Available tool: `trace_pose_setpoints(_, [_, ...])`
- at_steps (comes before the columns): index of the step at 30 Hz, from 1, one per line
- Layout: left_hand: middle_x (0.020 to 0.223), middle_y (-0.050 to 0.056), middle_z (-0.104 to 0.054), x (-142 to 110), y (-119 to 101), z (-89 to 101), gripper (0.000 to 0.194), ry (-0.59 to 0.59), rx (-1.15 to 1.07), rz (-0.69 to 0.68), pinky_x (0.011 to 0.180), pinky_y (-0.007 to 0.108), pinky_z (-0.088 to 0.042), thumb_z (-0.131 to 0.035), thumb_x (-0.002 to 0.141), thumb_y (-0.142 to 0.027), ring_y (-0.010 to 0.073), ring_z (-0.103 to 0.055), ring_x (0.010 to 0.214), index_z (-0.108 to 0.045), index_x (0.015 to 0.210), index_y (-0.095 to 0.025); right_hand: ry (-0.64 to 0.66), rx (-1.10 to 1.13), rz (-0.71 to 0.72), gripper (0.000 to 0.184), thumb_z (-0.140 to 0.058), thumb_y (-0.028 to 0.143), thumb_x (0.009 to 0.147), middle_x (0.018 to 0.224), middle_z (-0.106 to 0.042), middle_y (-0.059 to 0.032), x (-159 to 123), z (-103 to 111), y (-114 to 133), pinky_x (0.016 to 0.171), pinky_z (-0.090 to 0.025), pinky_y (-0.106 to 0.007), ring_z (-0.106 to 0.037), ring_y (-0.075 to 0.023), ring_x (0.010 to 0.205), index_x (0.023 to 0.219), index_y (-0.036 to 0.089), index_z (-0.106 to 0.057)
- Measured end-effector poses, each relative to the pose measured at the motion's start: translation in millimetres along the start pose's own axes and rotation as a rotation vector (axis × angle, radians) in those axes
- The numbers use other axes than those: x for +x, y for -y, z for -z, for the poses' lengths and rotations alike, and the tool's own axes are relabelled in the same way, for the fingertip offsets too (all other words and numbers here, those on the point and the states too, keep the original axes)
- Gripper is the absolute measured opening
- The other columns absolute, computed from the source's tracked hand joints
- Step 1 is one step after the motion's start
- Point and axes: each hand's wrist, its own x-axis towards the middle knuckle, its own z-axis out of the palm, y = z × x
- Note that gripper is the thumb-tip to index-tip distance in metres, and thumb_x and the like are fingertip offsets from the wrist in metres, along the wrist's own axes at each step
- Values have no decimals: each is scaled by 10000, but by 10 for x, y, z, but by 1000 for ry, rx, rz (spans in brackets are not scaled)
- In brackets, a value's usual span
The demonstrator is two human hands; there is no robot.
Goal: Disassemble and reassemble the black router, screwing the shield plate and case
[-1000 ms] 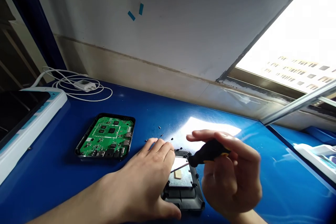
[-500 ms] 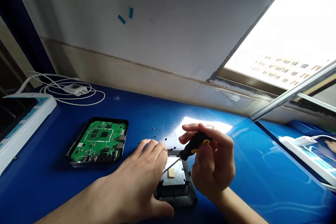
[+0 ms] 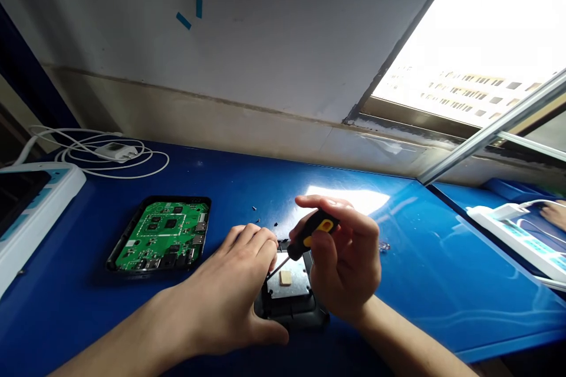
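Evidently, the left hand (image 3: 232, 285), thumb spread, steadied the black casing (image 3: 294, 319); the right hand (image 3: 349, 262) pinched the screwdriver (image 3: 305, 240), its handle newly turned yellow-side out, suggesting rotation beside the metal plate (image 3: 298, 284). Small screws (image 3: 276, 224) lay beyond.

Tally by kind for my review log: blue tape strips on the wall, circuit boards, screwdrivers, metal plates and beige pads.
Blue tape strips: 2
Circuit board: 1
Screwdriver: 1
Metal plate: 1
Beige pad: 1
Total: 6
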Motion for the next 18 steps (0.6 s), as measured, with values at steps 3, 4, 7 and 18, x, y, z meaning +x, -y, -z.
trace_pose_setpoints(3, [1106, 46, -569, -4, -15, 10, 519, -2, 10, -2, 923, 503, -487, -926, 631, -397, 324, -513, 1067, -556, 950, -219, 22, -22, 17, 426, -524, 57, 957, 1187, -703, -110, 12, -9, 1, 677, -672, -366, -720, -251, 1097, 1341, 239, -559])
trace_pose_setpoints(4, [1103, 46, -571, -8, -15, 10, 515, -7, 14, -8, 925, 504, -488, -925, 633, -400, 321, -514, 1064, -561, 949, -219, 30, -32, 18, 416, -527, 60, 957, 1179, -705, -109, 19, -10, 4, 688, -673, -374, -727, -245, 1072, 1332, 237, -560])
trace_pose_setpoints(7, [1093, 45, -573, -16, 1, -2, 513, -24, 23, -26, 929, 501, -491, -924, 631, -423, 314, -517, 1054, -564, 937, -223, 56, -48, 19, 410, -530, 58, 953, 1176, -706, -105, 33, -9, 14, 680, -670, -370, -748, -213, 959, 1322, 235, -558])
trace_pose_setpoints(18, [1141, 51, -561, -3, 1, 34, 478, 5, -7, 29, 896, 470, -506, -886, 683, -432, 304, -504, 1057, -536, 939, -232, 37, -53, 32, 413, -529, 52, 957, 1174, -706, -104, 47, 26, 27, 665, -668, -348, -733, -229, 1068, 1328, 232, -551])
